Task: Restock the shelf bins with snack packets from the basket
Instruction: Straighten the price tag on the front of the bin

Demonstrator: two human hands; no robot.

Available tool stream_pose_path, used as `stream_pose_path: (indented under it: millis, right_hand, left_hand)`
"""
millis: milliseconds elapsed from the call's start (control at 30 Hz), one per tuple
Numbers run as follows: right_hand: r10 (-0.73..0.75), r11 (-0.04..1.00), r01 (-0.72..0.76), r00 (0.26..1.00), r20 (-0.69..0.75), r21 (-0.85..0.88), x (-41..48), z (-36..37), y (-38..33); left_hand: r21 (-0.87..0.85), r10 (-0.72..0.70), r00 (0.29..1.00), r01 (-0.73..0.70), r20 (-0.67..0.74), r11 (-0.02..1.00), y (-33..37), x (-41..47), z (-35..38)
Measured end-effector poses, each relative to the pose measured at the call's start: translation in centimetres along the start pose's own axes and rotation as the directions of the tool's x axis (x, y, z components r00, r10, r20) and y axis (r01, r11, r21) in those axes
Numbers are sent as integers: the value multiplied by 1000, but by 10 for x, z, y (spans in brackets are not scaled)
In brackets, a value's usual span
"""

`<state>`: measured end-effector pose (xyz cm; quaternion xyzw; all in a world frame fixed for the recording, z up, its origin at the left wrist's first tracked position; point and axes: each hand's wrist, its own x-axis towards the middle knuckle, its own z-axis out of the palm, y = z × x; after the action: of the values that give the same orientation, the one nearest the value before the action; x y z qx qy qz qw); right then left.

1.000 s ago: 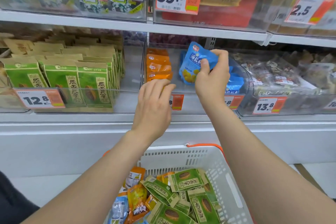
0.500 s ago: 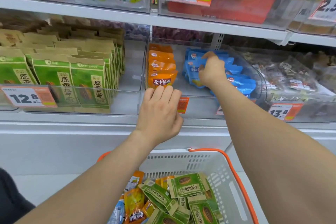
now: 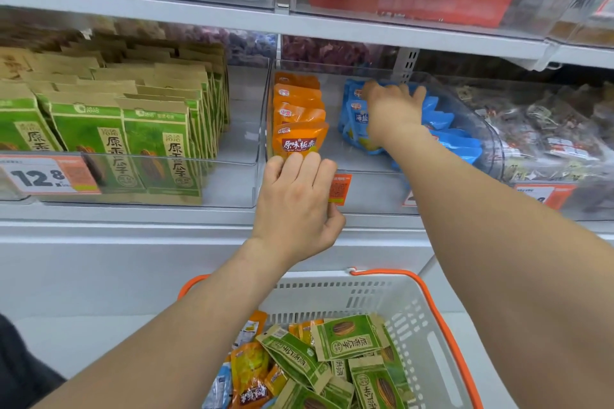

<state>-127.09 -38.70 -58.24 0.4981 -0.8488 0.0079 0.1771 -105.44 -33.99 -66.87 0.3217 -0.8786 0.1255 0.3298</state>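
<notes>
Glossy blue snack packets (image 3: 442,119) crowd the clear plastic bin's (image 3: 365,189) right side; your right hand (image 3: 392,113) presses them, fingers spread, while your left hand (image 3: 295,206) curls over its front edge.

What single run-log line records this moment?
step: restocking blue packets | right hand: in clear bin, on blue packets | left hand: on bin front edge, below orange packets | basket: packets remain

clear glossy plastic bin (image 3: 375,189), matt kraft-paper packets (image 3: 159,129) (green-printed), perforated plastic basket (image 3: 428,339)
</notes>
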Motion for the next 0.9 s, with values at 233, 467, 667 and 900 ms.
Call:
stream_pose_path:
  millis: [233, 467, 667, 900]
  right_hand:
    - [68, 983, -85, 992, 107, 161, 9, -2, 1]
    - [144, 989, -141, 982, 121, -38, 12, -7, -3]
    - [-20, 997, 34, 983, 181, -73, 10, 6, -5]
    - [13, 994, 7, 984, 180, -110, 12, 2, -7]
  left_hand:
    - [1, -4, 1000, 4, -4, 1000, 1, -1, 1]
    - [2, -6, 1000, 6, -24, 1000, 1, -2, 3]
    - [-4, -9, 1000, 9, -18, 1000, 1, -2, 4]
    - [-9, -10, 1000, 10, -23, 1000, 1, -3, 5]
